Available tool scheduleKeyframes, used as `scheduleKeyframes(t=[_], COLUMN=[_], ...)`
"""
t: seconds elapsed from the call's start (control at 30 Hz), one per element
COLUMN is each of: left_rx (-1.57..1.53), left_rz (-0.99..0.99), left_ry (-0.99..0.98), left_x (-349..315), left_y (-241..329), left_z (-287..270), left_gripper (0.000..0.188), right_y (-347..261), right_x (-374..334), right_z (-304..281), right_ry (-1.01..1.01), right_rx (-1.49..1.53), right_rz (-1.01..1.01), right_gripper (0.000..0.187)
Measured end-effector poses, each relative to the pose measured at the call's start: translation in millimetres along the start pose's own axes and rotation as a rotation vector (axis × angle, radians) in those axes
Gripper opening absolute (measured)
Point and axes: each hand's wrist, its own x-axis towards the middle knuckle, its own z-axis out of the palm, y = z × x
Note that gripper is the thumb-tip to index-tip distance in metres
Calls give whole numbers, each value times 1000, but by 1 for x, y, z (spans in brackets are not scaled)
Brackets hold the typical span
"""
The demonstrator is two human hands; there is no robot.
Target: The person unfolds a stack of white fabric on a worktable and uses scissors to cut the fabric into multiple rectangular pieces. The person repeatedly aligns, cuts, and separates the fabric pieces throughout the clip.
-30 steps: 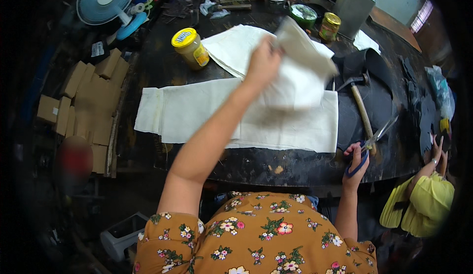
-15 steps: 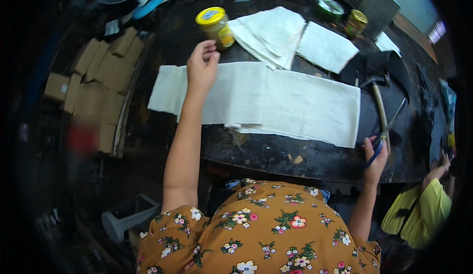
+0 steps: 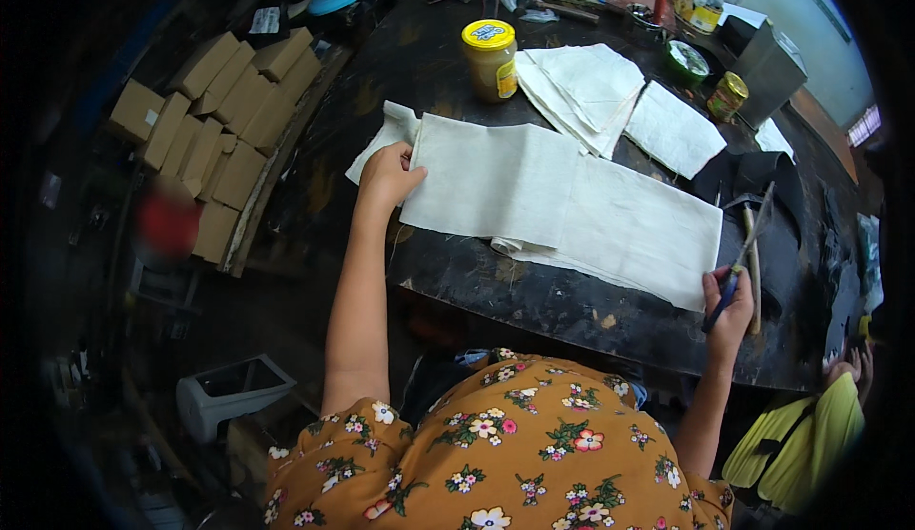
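A long strip of white cloth, folded in layers, lies across the dark table in front of me. Its left end is pinched by my left hand, thumb on top and fingers curled at the edge; a further flap of cloth sticks out beyond that hand. My right hand is closed round the blue handles of a pair of scissors, whose blades point away from me. The thumb of that hand is at the strip's right edge. A hammer with a wooden handle lies just beside the scissors.
More white cloth pieces lie behind the strip, near a yellow-lidded jar. Black material and a metal can are at the right. Cardboard boxes stand at the left. Another person's yellow sleeve shows at lower right.
My left hand has come down from beside the jar and taken hold of the cloth's left end. The scissors remain in my right hand. The whole view has shifted.
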Motion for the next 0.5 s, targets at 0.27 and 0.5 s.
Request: scheduleKeyframes(t=[0.27,0.5], left_rx=[-25,-951], left_rz=[335,609], left_ry=[507,-269], left_x=[-10,-93], left_y=[27,207], left_z=[20,63], left_gripper=[27,21], right_y=[-20,-39], right_x=[-9,3], right_z=[3,36], right_ry=[-98,-328], right_rx=[47,647], right_rz=[-22,-97], right_gripper=[22,36])
